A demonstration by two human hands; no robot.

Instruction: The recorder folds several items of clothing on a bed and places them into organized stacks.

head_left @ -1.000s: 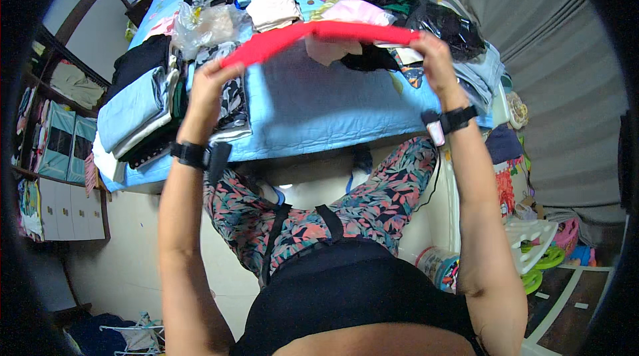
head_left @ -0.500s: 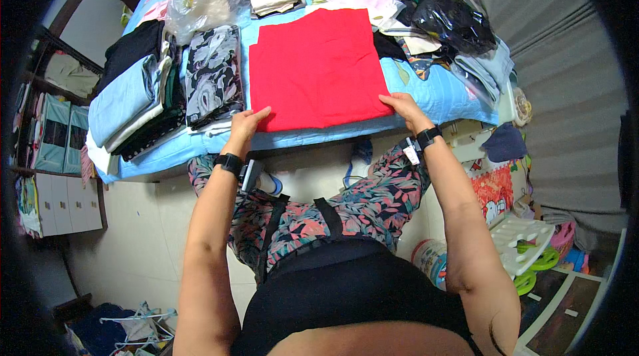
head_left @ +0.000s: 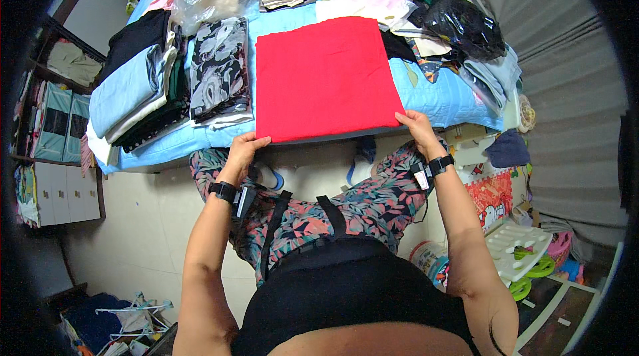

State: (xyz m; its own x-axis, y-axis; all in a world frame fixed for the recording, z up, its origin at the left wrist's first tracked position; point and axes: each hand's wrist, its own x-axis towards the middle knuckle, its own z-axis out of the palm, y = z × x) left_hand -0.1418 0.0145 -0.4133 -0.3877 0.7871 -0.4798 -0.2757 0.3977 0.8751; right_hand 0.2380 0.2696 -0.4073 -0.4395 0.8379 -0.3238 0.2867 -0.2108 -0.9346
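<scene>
My left hand and right hand pinch the near corners of the red cloth, set wide apart. The cloth lies flat on the blue bed, beside a floral folded stack.

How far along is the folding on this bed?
Done: folded stacks and a folded floral piece sit on the left of the bed. In hand: the red garment lies flat, the left hand and right hand gripping its near corners. Left: the red one is not yet folded small, and a loose heap of clothes waits on the right.
</scene>
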